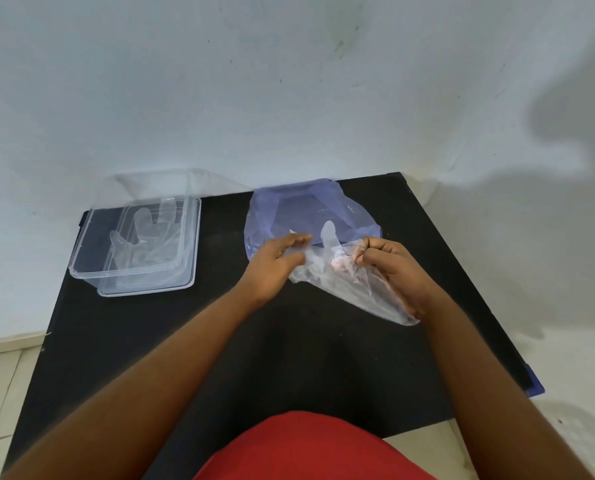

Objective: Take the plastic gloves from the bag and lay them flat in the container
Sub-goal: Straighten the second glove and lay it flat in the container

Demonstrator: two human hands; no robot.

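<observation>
A bluish clear plastic bag (309, 206) lies at the back middle of the black table (254, 358). In front of it, a crumpled clear plastic glove (337, 282) is held between both hands, one finger of it sticking up. My left hand (275, 261) pinches the glove's left edge. My right hand (393, 268) is closed on its right side. The clear rectangular container (91, 247) sits at the back left with at least one flat glove (147, 244) inside.
The container rests on or beside its clear lid (150, 289). A white wall stands right behind the table. The table's right edge has a blue trim (535, 386). A red garment (309, 448) is at the bottom.
</observation>
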